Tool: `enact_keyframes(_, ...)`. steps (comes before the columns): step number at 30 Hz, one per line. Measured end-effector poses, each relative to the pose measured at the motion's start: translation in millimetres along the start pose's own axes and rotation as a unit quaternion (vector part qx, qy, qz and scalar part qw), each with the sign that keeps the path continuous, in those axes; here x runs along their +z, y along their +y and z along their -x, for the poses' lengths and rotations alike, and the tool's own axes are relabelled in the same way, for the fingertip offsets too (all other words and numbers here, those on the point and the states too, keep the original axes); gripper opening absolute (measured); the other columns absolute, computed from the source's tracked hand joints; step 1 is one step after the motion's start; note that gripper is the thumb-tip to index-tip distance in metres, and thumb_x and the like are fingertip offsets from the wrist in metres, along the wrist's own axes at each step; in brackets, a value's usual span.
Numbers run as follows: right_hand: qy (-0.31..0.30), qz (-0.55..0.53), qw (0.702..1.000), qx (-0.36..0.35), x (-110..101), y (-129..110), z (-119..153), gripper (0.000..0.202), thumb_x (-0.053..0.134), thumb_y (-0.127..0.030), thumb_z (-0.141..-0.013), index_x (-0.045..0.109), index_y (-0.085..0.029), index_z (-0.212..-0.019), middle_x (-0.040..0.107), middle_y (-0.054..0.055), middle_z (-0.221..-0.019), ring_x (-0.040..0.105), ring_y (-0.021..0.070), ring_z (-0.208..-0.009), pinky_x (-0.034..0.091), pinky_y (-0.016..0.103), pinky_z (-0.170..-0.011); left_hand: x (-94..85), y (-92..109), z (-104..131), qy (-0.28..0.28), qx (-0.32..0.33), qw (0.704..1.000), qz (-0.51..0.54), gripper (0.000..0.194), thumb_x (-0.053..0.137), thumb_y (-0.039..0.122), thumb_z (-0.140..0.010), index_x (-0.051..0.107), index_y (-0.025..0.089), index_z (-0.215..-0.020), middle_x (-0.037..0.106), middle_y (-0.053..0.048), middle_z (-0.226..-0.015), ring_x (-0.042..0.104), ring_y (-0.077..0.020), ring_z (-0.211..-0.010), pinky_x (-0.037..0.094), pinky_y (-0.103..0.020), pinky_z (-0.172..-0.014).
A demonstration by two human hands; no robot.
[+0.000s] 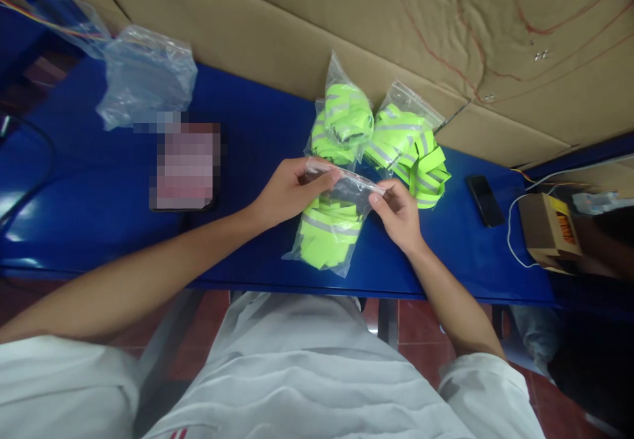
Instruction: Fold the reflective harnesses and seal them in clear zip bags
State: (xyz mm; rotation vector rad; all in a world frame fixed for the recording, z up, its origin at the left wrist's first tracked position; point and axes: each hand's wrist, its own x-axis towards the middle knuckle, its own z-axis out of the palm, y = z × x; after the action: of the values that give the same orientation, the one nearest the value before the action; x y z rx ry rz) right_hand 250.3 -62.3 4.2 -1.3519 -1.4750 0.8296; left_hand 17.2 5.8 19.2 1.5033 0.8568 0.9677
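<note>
A clear zip-lock bag (324, 269) lies near the table's front edge, its mouth toward the back. Inside it is a folded bundle of neon yellow-green reflective strap (331, 228) with a grey stripe. My left hand (292, 191) pinches the left part of the bag's zip edge, thumb on top. The right end of that edge is between the thumb and fingers of my right hand (396, 211). Just behind my hands sit more bagged reflective straps (349, 112), one bag resting on another. To their right, another bag of straps (409, 138) has some strap spilling out.
A black phone (484, 200) lies to the right on the blue table (252, 129), with a cardboard box (547, 231) and white cable beyond. At the left are a blurred-out flat object (185, 168) and a crumpled plastic bag (148, 72). Brown cardboard (277, 23) lines the back.
</note>
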Motion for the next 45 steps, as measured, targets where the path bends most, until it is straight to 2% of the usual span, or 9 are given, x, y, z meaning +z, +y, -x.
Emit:
enact_keyframes(6, 0.003, -0.005, 1.000, 0.010, 1.5, -2.1, -0.4, 0.040, 0.073, -0.063, -0.091, 0.066, -0.024, -0.093, 0.064, 0.001, -0.083, 0.054, 0.0160, -0.070, 0.047, 0.031, -0.064, 0.1, -3.0, 0.3, -0.035, 0.026, 0.999, -0.026, 0.036, 0.074, 0.051, -0.091, 0.080, 0.016, -0.098, 0.074, -0.003, -0.077, 0.063, -0.0132, -0.068, 0.047, -0.024, -0.065)
enact_keyframes(15, -0.012, 0.018, 0.999, -0.039, 0.2, -2.4, 1.9, 0.032, 0.068, -0.054, -0.099, 0.065, -0.022, -0.096, 0.063, 0.001, -0.084, 0.054, 0.0151, -0.073, 0.045, 0.029, -0.066, 0.0, -5.2, 0.2, -0.049, 0.050, 0.997, -0.019, 0.029, 0.073, 0.043, -0.093, 0.081, 0.015, -0.097, 0.074, -0.002, -0.077, 0.063, -0.0116, -0.068, 0.047, -0.022, -0.065)
enact_keyframes(18, -0.036, 0.015, 0.998, -0.044, 2.4, -5.2, 3.5, 0.033, 0.069, -0.054, -0.097, 0.068, -0.022, -0.099, 0.067, 0.001, -0.086, 0.057, 0.0152, -0.073, 0.047, 0.030, -0.067, 1.5, -5.6, 1.8, -0.066, 0.049, 0.996, -0.015, 0.032, 0.073, 0.046, -0.093, 0.080, 0.015, -0.098, 0.074, -0.003, -0.078, 0.063, -0.0114, -0.068, 0.047, -0.021, -0.064)
enact_keyframes(21, -0.021, 0.011, 0.999, -0.042, 3.4, -9.0, 6.0, 0.035, 0.070, -0.055, -0.096, 0.067, -0.021, -0.089, 0.068, 0.001, -0.082, 0.058, 0.0149, -0.070, 0.046, 0.029, -0.065, 2.9, -4.7, 3.3, -0.083, 0.034, 0.996, -0.008, 0.039, 0.072, 0.051, -0.094, 0.080, 0.014, -0.102, 0.076, -0.004, -0.081, 0.065, -0.0124, -0.070, 0.048, -0.021, -0.064)
enact_keyframes(27, -0.015, 0.006, 1.000, -0.021, 1.3, -12.0, 6.3, 0.039, 0.073, -0.057, -0.093, 0.066, -0.021, -0.083, 0.067, 0.001, -0.079, 0.056, 0.0143, -0.068, 0.045, 0.029, -0.065, 0.7, -5.0, 2.7, -0.106, 0.061, 0.992, -0.043, 0.044, 0.060, 0.051, -0.102, 0.080, 0.014, -0.088, 0.077, -0.004, -0.082, 0.067, -0.0126, -0.073, 0.050, -0.020, -0.069)
enact_keyframes(31, -0.032, 0.025, 0.998, -0.039, 3.2, -11.9, 7.2, 0.033, 0.073, -0.053, -0.094, 0.068, -0.020, -0.092, 0.067, 0.001, -0.081, 0.057, 0.0141, -0.069, 0.046, 0.028, -0.065, 1.0, -9.2, 3.9, -0.115, 0.070, 0.989, -0.053, 0.039, 0.059, 0.045, -0.103, 0.081, 0.014, -0.101, 0.079, -0.005, -0.089, 0.071, -0.0137, -0.079, 0.053, -0.020, -0.075)
enact_keyframes(34, -0.027, 0.041, 0.998, -0.049, 5.1, -9.7, 8.0, 0.029, 0.071, -0.048, -0.097, 0.068, -0.020, -0.089, 0.067, 0.001, -0.079, 0.057, 0.0141, -0.069, 0.046, 0.028, -0.064, 3.2, -10.7, 6.1, -0.143, 0.065, 0.986, -0.059, 0.039, 0.057, 0.044, -0.104, 0.081, 0.014, -0.109, 0.081, -0.006, -0.098, 0.073, -0.0147, -0.087, 0.054, -0.021, -0.079)
enact_keyframes(40, -0.030, 0.081, 0.990, -0.114, 6.7, -4.8, 7.5, 0.016, 0.067, -0.034, -0.101, 0.068, -0.020, -0.093, 0.070, 0.002, -0.085, 0.063, 0.0142, -0.074, 0.049, 0.028, -0.069, 7.3, -8.7, 9.9, -0.083, 0.045, 0.991, -0.097, 0.039, 0.066, 0.050, -0.098, 0.082, 0.017, -0.110, 0.081, -0.007, -0.108, 0.072, -0.0163, -0.087, 0.051, -0.023, -0.073)
enact_keyframes(45, -0.022, 0.093, 0.986, -0.138, 7.5, -5.3, 8.2, 0.013, 0.069, -0.032, -0.101, 0.069, -0.020, -0.096, 0.072, 0.002, -0.089, 0.066, 0.0150, -0.078, 0.052, 0.028, -0.071, 6.2, -5.7, 9.0, -0.064, 0.058, 0.990, -0.114, 0.034, 0.069, 0.049, -0.096, 0.082, 0.018, -0.103, 0.080, -0.006, -0.100, 0.071, -0.0164, -0.084, 0.049, -0.025, -0.069)
